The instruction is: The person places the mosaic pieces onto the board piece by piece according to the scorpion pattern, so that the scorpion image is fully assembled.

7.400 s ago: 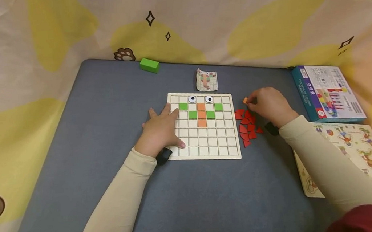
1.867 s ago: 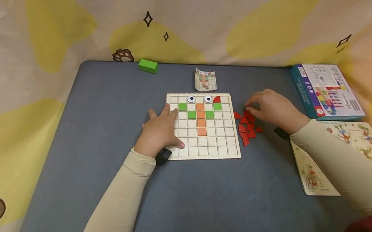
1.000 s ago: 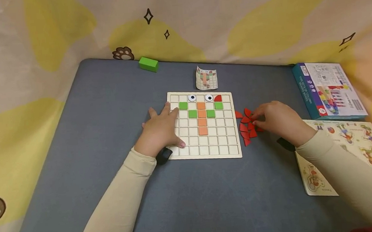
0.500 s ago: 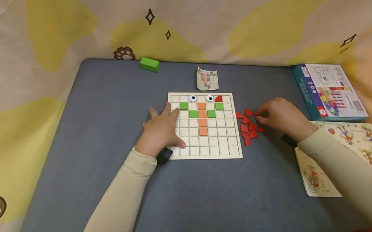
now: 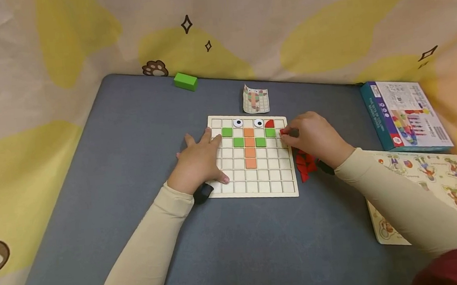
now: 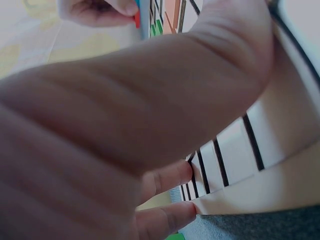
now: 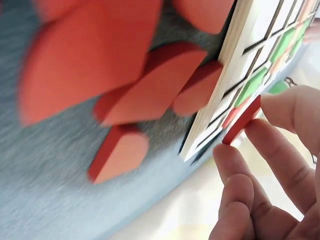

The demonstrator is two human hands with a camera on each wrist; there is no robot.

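My left hand (image 5: 198, 163) rests on the left edge of a white wooden grid board (image 5: 252, 186), fingers spread. Between thumb and fingers of my right hand (image 5: 316, 135) is a red quarter-circle tile (image 7: 242, 120), pinched over the board's right edge near the upper rows. On the board sit two googly-eye discs (image 5: 237, 123), a column of orange square tiles (image 5: 250, 152), several green square tiles (image 5: 238, 142) and one red quarter-circle tile (image 5: 269, 123) in the top row. Loose red tiles (image 5: 303, 163) lie right of the board, partly hidden under my right hand.
A small pattern card (image 5: 255, 99) stands behind the board. A green block (image 5: 185, 81) lies at the table's back edge. To the right are a bead-game box (image 5: 407, 115) and a wooden picture puzzle board (image 5: 394, 232). Printed cloth hangs behind the table.
Earlier an orange tile and a red quarter-circle joined the board. Since half a second ago, my right hand has carried another red tile left from the pile to the board's edge. My left hand stays put.
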